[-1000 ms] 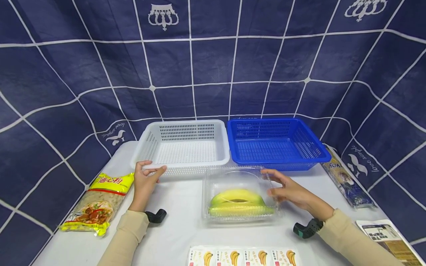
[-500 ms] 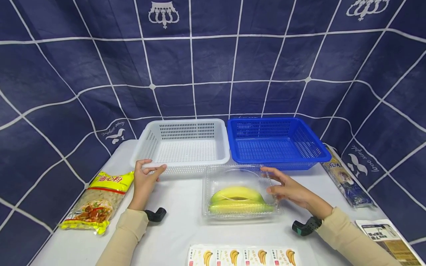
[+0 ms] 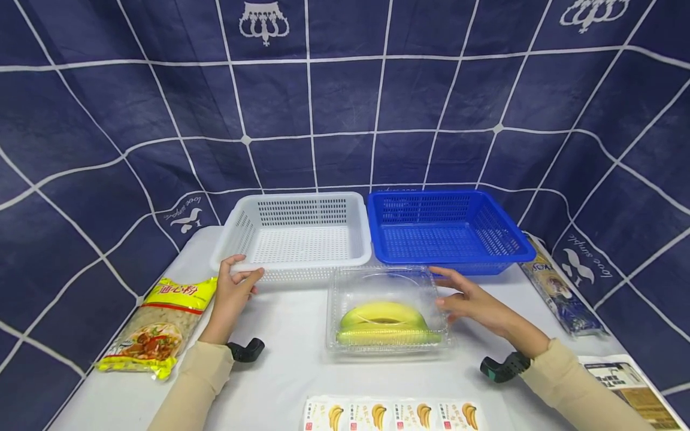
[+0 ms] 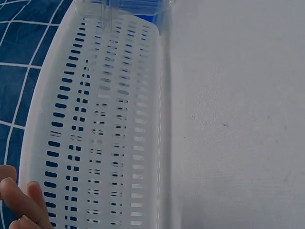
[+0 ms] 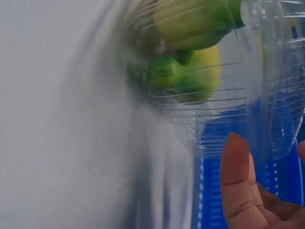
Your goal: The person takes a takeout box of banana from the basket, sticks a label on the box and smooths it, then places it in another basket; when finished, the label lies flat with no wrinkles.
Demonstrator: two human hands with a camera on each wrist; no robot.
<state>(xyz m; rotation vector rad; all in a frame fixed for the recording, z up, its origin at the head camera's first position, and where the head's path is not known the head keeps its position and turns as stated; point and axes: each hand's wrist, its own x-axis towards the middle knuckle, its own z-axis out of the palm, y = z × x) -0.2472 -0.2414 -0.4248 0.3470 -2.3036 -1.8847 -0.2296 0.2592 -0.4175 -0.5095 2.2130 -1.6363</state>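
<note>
A clear plastic clamshell box (image 3: 385, 288) stands on the white table with yellow-green bananas (image 3: 383, 317) inside, its lid down. At the box's right side is my right hand (image 3: 477, 305), fingers and thumb spread apart. In the right wrist view, the thumb (image 5: 238, 181) is just beside the clear wall; whether it touches cannot be told. My left hand (image 3: 232, 296) is at the near left corner of the white basket (image 3: 307, 263), fingers loosely bent by the rim. The left wrist view shows its fingertips (image 4: 33, 193) next to the perforated basket wall.
A blue basket (image 3: 453, 261) stands right of the white one. A yellow pasta bag (image 3: 162, 329) lies at left, another packet (image 3: 563, 287) at right. Banana-printed labels (image 3: 393, 414) lie at the front edge, and a brown-and-white package (image 3: 628, 386) at the front right.
My right hand has drawn slightly right, away from the clear box. My left hand has shifted a little left along the basket rim. The box stays in place.
</note>
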